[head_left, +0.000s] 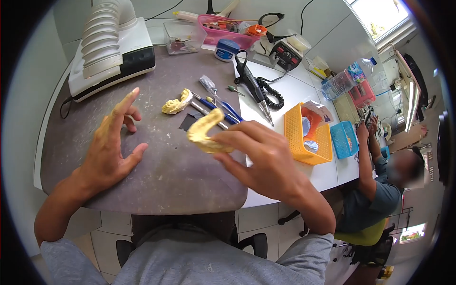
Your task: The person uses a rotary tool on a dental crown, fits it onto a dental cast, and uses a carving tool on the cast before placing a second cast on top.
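Note:
My right hand (266, 159) pinches a pale yellow dental cast (203, 133) between thumb and fingers, held over the grey-brown mat (156, 175). My left hand (109, 147) is at the left over the mat, fingers apart and holding nothing. A second yellow and white cast (176, 102) lies on the mat beyond the held one. Beside it are a brush (208, 83), blue-handled tools (230, 115) and a dark square piece (189, 121), partly behind the held cast.
A white machine with a hose (114, 61) stands back left. Behind are a clear box (183, 40), pink basket (216, 33), blue-lidded jar (226, 50) and handpiece (254, 85). Yellow (294, 142) and blue baskets (343, 140) stand right, near a water bottle (346, 78) and a seated person (370, 190).

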A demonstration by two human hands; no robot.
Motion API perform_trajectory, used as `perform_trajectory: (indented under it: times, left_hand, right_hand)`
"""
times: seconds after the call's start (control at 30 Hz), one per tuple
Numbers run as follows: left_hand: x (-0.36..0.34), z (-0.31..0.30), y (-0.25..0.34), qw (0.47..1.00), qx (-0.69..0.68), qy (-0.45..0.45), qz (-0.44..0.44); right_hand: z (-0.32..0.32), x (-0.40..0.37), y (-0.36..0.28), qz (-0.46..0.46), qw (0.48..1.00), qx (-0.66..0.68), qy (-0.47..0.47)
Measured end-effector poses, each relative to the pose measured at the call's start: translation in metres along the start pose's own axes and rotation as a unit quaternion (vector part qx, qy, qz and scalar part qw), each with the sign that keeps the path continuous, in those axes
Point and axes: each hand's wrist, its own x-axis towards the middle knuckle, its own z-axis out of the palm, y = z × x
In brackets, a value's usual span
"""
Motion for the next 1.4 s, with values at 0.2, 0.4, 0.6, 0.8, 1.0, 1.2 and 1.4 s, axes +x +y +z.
perform_trajectory:
  times: [0.2, 0.4, 0.6, 0.8, 1.0, 1.2, 1.4]
  left_hand:
    - [0.002, -0.001, 0.003, 0.994, 0.088, -0.019, 0.063]
    - [0.005, 0.002, 0.002, 0.995, 0.084, -0.022, 0.048]
    - [0.008, 0.002, 0.005, 0.997, 0.074, -0.032, 0.008]
    - [0.011, 0.005, 0.008, 0.997, 0.078, -0.009, 0.007]
    - [0.019, 0.003, 0.004, 0.998, 0.055, -0.022, 0.017]
    - [0.045, 0.018, 0.002, 0.989, 0.110, -0.015, 0.096]
    - [0.086, 0.031, -0.006, 0.993, 0.075, 0.000, 0.094]
  right_hand:
    - [-0.102, -0.057, 0.011, 0.230, 0.959, -0.144, 0.084]
    - [-0.125, -0.105, 0.062, 0.302, 0.922, -0.238, 0.041]
    - [-0.121, -0.108, 0.082, 0.311, 0.910, -0.260, -0.089]
    - [-0.124, -0.109, 0.087, 0.295, 0.908, -0.276, -0.108]
    - [-0.135, -0.109, 0.073, 0.304, 0.922, -0.237, -0.025]
    - [-0.137, -0.108, 0.060, 0.278, 0.938, -0.208, 0.025]
    - [-0.078, -0.070, 0.033, 0.143, 0.987, -0.060, 0.049]
